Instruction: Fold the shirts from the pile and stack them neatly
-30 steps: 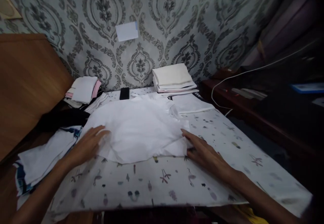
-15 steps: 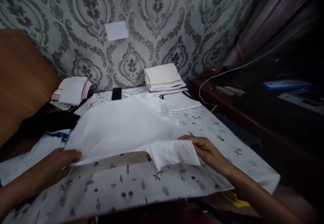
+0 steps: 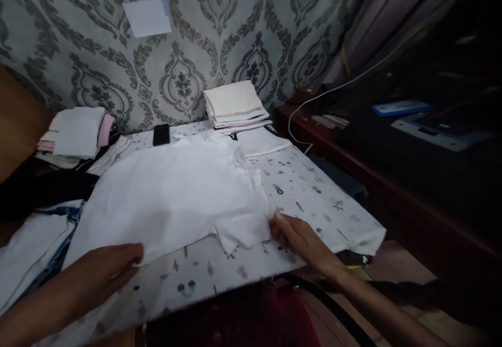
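Observation:
A white T-shirt [image 3: 168,195] lies spread on a patterned cloth [image 3: 321,195], its neck and one short sleeve [image 3: 245,229] toward the right. My left hand [image 3: 107,268] is closed on the shirt's near edge, thumb below and fingers above. At the sleeve's end, my right hand [image 3: 296,237] pinches the fabric between thumb and fingers. Beyond the shirt's neck lies a white garment [image 3: 257,142] with a black lettered band, partly beneath the shirt's far side.
Folded cloths [image 3: 235,101] are stacked by the wall; another folded pile [image 3: 76,132] stands at the left. A black phone [image 3: 161,135] lies between them. White-and-blue clothing [image 3: 35,253] is at the near left. A white cable [image 3: 333,93] droops beside the dark red furniture [image 3: 376,180] at right.
The sleeve, held raised before, now lies flatter on the cloth. My left hand has slid right along the near edge; my right hand has come lower and left. The view has shifted right.

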Available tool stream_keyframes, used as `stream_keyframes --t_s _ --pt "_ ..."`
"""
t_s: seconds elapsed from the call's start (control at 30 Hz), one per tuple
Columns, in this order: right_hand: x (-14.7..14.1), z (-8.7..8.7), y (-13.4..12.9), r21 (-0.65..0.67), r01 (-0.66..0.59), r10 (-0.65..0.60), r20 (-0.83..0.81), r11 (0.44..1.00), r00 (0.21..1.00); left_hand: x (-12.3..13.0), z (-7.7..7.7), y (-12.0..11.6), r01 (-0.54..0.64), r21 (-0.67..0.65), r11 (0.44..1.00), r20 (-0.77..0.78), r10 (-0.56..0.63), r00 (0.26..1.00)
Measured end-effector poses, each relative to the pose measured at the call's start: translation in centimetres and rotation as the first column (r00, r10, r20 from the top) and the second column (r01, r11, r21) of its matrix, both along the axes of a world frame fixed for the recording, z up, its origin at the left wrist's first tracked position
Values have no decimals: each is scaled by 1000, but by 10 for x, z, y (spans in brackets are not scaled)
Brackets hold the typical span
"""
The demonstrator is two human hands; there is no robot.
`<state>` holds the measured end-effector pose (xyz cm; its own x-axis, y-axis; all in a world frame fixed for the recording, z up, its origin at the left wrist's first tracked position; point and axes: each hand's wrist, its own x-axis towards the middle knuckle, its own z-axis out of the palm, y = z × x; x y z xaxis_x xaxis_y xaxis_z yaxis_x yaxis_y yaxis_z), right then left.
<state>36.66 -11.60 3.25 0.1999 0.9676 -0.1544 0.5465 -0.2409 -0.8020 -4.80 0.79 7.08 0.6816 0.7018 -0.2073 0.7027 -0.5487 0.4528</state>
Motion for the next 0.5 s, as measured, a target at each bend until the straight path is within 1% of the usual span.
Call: stream_keyframes --t_s 0.03,0.07,0.13,0.17,0.23,0.3,0.33,0.37,0.43,0.5 --pt "-3 -1 1 -6 -13 14 28 1000 1000 22 5 -3 95 -80 992 -38 -98 994" --pt "-6 -3 2 1 -25 25 69 1000 997 45 9 -5 160 -94 983 -20 -163 986" --pt "-11 -5 5 66 -37 30 104 997 994 86 12 -6 284 -43 958 49 -282 958" --pt "-14 -5 6 111 -34 25 82 993 996 104 11 -4 327 1 945 91 -326 941" --pt "-18 -3 4 159 -13 22 -50 987 999 133 7 2 374 64 925 179 -380 908" --pt "-21 1 -1 123 51 -19 -249 991 968 152 2 9 396 62 916 246 -398 884" --pt "-22 3 -6 80 95 -62 -349 992 935 159 -1 12 412 49 910 266 -409 873" --pt "-22 5 -11 34 139 -110 -438 990 892 164 -3 14 433 38 901 276 -426 862" --pt "-24 6 -20 -48 209 -199 -565 977 801 169 -9 14 488 42 872 267 -480 835" --pt "-26 4 -28 -122 235 -255 -659 964 708 169 -18 10 538 99 837 237 -545 804"
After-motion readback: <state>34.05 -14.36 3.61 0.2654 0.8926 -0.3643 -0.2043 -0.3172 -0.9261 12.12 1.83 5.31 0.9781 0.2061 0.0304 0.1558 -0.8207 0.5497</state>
